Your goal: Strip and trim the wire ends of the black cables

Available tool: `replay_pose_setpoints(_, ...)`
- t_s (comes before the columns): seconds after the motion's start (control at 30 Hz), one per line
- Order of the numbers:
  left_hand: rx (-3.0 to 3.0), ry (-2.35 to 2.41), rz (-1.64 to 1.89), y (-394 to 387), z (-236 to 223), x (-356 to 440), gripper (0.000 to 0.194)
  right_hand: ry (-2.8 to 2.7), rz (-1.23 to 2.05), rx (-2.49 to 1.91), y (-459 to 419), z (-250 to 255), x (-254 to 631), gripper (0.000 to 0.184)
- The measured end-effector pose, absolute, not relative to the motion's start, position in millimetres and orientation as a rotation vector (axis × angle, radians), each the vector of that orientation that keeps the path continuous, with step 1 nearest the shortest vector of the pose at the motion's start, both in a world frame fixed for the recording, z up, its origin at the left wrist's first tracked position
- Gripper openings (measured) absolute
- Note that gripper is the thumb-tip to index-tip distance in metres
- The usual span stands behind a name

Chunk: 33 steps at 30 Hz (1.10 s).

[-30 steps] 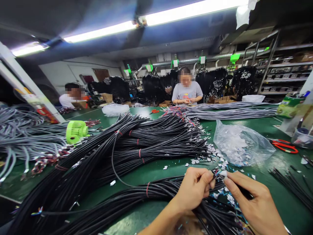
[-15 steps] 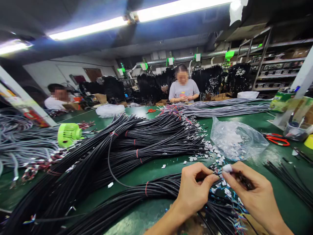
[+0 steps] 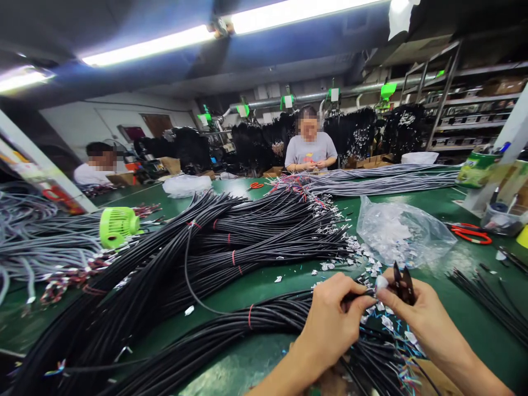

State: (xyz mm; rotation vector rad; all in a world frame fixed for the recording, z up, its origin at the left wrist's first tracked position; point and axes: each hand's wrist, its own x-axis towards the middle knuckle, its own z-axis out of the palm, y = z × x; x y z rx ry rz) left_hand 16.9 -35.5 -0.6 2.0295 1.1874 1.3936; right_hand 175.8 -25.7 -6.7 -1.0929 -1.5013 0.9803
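Over the near black cable bundle (image 3: 280, 313), my left hand (image 3: 332, 319) is closed in a pinch on the end of a black cable. Close beside it, my right hand (image 3: 424, 313) holds a pair of dark wire snips (image 3: 403, 283) in the palm, their two pointed jaws apart and sticking up. A white cover (image 3: 381, 282) sits on a fingertip of that hand, whose thumb and finger meet near the cable end. What lies between those fingertips is too small to make out. Stripped ends with coloured wires (image 3: 406, 352) spread below both hands.
Larger black cable bundles (image 3: 231, 242) tied with red bands fill the left and middle. White scraps (image 3: 373, 268) lie before a clear plastic bag (image 3: 400, 231). Red-handled scissors (image 3: 470, 233) rest at right, and a green fan (image 3: 119, 226) at left. A co-worker (image 3: 310, 146) sits across the table.
The snips in my right hand have swung upright, with their jaws now showing above the fingers. My left hand keeps its pinch and has shifted slightly right in the picture.
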Motion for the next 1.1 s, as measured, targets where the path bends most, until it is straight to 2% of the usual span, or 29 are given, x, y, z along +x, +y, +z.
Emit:
replay_pose_setpoints(0.13, 2.007, 1.134, 1.322, -31, 5, 11, 0.006, -1.352, 1.367, -0.960, -24, -9, 174, 0.034)
replay_pose_setpoints(0.3, 1.893, 1.243, 1.338, -32, 4, 11, 0.013, -1.495, 1.245, -0.972, -19, -7, 171, 0.037)
replay_pose_setpoints(0.43, 1.804, 1.210, 1.304, -32, 1, 13, 0.008, -1.389, 1.373, -0.937, -23, -10, 169, 0.038)
replay_pose_setpoints(0.5, 1.776, 1.155, 1.223, -31, 1, 13, 0.012, -1.511, 1.250, -0.904, -27, -9, 171, 0.030)
replay_pose_setpoints(0.63, 1.758, 1.100, 1.091, -31, -2, 14, 0.021, -1.770, 0.687, -0.958, -26, -4, 180, 0.018)
replay_pose_setpoints(0.73, 1.716, 1.123, 1.136, -32, -4, 14, 0.017, -1.684, 0.718, -1.000, -24, -5, 180, 0.016)
replay_pose_setpoints(0.9, 1.611, 1.129, 1.218, -30, -2, 14, 0.011, -1.614, 1.116, -0.945, -27, -8, 171, 0.027)
replay_pose_setpoints(0.97, 1.596, 1.117, 1.185, -29, 0, 14, 0.014, -1.659, 1.022, -0.960, -25, -7, 174, 0.026)
replay_pose_setpoints(1.1, 1.583, 1.060, 1.128, -30, 2, 14, 0.020, -1.462, 0.537, -1.091, -11, -4, 198, 0.020)
